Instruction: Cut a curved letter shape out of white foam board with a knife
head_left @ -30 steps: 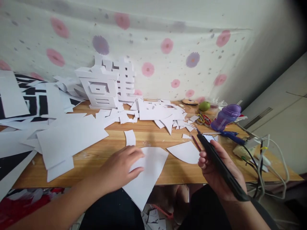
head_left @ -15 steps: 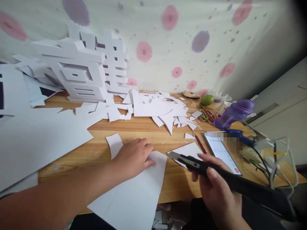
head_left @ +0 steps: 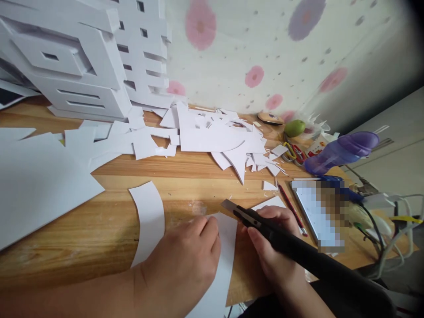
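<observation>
My left hand (head_left: 185, 260) lies palm down on a white sheet of board (head_left: 220, 265) at the near edge of the wooden table (head_left: 82, 229), fingers flat and slightly spread. My right hand (head_left: 273, 251) is closed round a black utility knife (head_left: 281, 238). Its blade tip (head_left: 228, 205) sits at the sheet's top edge, just right of my left fingertips. A curved white strip (head_left: 149, 218) lies to the left of the sheet.
A heap of white offcuts (head_left: 212, 141) covers the table's middle. Large white cut-out characters (head_left: 76, 57) stand at the back left. A big white sheet (head_left: 36, 185) lies at left. At right are a phone (head_left: 314, 212), a red pencil (head_left: 291, 203), a purple bottle (head_left: 341, 150), a green fruit (head_left: 294, 128) and cables (head_left: 391, 221).
The view has moved in closer to the table. My right hand swung the knife from upright to pointing left and brought its blade to the sheet's top edge. My left hand stayed on the sheet.
</observation>
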Motion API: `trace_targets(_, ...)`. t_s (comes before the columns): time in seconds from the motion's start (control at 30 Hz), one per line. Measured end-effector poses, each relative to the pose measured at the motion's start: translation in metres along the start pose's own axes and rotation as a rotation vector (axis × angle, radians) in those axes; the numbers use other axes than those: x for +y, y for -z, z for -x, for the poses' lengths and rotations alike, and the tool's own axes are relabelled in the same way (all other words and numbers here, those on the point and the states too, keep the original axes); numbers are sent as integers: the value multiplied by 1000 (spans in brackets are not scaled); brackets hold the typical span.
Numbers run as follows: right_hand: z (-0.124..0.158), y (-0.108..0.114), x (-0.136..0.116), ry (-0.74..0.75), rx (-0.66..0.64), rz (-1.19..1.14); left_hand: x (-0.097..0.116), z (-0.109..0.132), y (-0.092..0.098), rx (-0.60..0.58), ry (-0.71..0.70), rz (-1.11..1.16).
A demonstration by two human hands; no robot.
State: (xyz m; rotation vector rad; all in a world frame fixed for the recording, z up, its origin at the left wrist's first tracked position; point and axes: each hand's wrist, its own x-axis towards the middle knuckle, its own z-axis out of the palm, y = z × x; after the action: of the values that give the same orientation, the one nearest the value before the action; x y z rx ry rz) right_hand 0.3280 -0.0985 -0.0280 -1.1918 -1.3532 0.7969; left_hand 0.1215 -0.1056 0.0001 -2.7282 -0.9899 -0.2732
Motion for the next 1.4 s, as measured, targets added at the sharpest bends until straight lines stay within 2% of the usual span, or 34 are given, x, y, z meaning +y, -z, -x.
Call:
trace_targets(0.13, -3, 4, -2, -175, -162, -101, 2, 0, 0, 36, -41, -13)
trace_targets(0.23, -9, 8, -9, -204, -278, -1, 3, 1, 3, 49, -83, -33)
trace_targets(0.33, -15, 12, -11, -132, -256, 131, 3, 0, 5, 71, -71, -65)
trace_targets(0.47, -20, 11, -5, -126, -199, 107, 3, -2, 6, 102, -49, -89)
trace_targets(0.6, -21, 6, -6, -133, -218, 137, 2, -1, 3, 105, -31, -54)
trace_targets(0.83, -23, 2, -14, 31, -287, 309, 3, -1, 0, 74, -60, -33)
trace_targets(0.93, -23, 2, -14, 33, -282, 285, 3, -2, 1, 72, -56, -24)
trace_targets(1.2, -26, 9, -11, -18, -376, 164, 4, 0, -1, 72, -31, 20)
trace_targets(1.4, -30, 11, -11, -11, -426, 195, 3, 0, -4, 51, -17, 86)
